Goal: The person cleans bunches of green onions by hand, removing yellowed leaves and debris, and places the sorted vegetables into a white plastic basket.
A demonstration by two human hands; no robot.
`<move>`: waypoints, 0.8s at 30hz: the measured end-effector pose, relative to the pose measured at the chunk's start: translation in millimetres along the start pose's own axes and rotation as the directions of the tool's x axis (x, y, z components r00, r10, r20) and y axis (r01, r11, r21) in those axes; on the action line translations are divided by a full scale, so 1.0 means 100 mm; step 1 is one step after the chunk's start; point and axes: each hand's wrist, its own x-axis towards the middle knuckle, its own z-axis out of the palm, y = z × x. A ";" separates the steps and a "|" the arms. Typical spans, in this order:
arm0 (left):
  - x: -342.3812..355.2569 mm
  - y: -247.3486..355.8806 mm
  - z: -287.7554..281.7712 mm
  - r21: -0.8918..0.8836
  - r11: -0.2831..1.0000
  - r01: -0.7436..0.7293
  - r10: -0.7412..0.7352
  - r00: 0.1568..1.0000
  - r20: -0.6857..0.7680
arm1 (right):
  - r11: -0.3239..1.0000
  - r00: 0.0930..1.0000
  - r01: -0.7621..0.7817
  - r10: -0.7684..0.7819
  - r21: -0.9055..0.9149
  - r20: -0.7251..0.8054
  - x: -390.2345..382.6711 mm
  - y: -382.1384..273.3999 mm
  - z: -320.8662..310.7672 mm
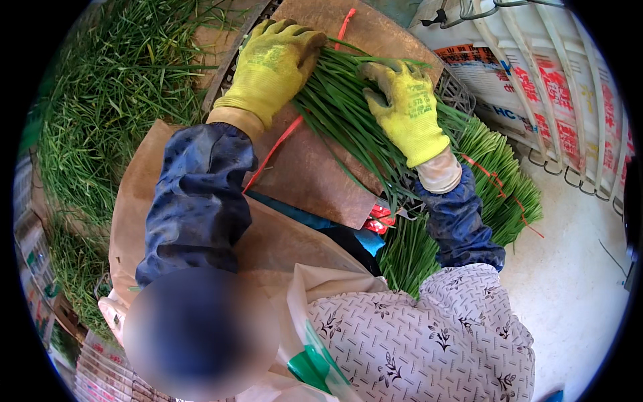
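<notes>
A thick bundle of long green chives point(338, 110) lies slantwise on a brown board point(315, 177). My left hand point(271, 67), in a yellow glove, cups the bundle's upper left end with curled fingers. My right hand point(405, 110), also in a yellow glove, grips over the middle of the bundle. A red string point(271, 153) runs across the board under the chives. Both forearms wear dark blue sleeves.
A big loose heap of chives point(114, 100) fills the left side. Tied chive bundles point(499, 177) lie at the right beside a black crate point(455, 90). White printed sacks point(556, 80) stand at the upper right above pale floor point(569, 281). A brown apron and patterned clothing fill the bottom.
</notes>
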 end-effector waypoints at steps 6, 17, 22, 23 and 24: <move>-0.03 -0.01 0.03 -0.014 1.000 0.000 0.000 0.999 -0.038 | 1.000 0.999 0.001 0.000 0.026 -0.046 0.02 0.09 0.07; 0.00 0.02 -0.05 -0.013 1.000 0.004 -0.004 1.000 -0.027 | 0.972 0.969 0.161 -0.123 0.168 -0.214 0.11 0.13 0.04; 0.08 0.10 -0.13 0.016 1.000 -0.017 0.017 1.000 0.003 | 0.903 0.992 0.049 0.006 0.427 -0.126 0.20 0.03 -0.22; 0.09 0.13 -0.13 0.013 0.999 -0.034 0.034 0.999 -0.001 | 0.899 0.991 0.082 -0.027 0.431 -0.134 0.23 0.03 -0.26; 0.11 0.15 -0.15 0.013 0.999 -0.051 0.051 0.999 -0.005 | 0.893 0.988 0.118 -0.060 0.434 -0.144 0.26 0.02 -0.30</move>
